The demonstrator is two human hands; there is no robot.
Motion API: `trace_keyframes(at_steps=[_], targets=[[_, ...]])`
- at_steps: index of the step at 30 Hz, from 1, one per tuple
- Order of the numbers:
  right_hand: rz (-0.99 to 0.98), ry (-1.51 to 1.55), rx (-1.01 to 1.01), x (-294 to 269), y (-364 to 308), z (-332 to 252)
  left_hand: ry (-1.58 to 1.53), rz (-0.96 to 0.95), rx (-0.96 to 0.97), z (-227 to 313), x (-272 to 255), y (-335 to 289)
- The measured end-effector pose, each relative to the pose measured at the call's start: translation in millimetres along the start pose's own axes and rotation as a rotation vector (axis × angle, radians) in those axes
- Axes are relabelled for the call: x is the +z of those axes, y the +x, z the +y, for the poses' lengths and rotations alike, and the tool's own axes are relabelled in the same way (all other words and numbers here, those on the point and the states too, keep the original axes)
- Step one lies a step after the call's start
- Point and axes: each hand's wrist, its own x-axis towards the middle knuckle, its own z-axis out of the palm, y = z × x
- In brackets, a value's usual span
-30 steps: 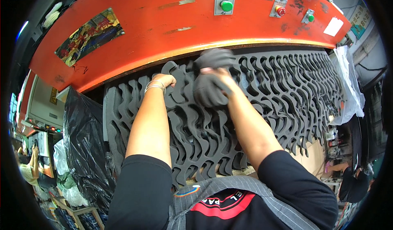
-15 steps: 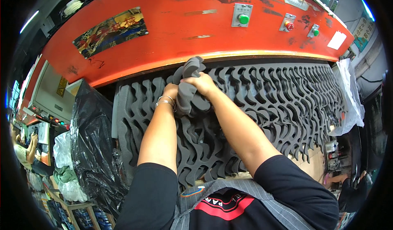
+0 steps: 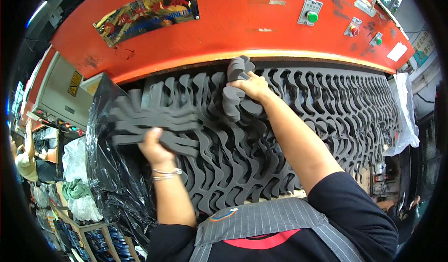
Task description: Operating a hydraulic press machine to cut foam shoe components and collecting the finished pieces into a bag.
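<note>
While the left hand grasps blurred grey strips, nine o'clock, the right hand grips curved foam pieces, twelve o'clock, over cut foam sheet. Advisable: firm, even pressure.

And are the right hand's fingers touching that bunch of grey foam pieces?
Touching: the head view shows the right-hand fingers lying across the grey foam pieces, no gap between.
</note>
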Motion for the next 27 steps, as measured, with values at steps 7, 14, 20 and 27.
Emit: trace_keyframes(at_steps=[7,14,20,27], targets=[[-0.194,0.306,0.074,-18,0,-14,0.985,-0.369,0.464,-4,30,64],[-0.427,0.6,0.023,-17,15,12,1.3,-0.571,0.533,-117,72,91],[-0.227,0.701,-0.071,0,1,19,1.353,-0.425,0.704,-144,71,79],[-0.024,1.537,-0.03,-8,-60,82,1.537,-0.428,0.7,-152,78,77]])
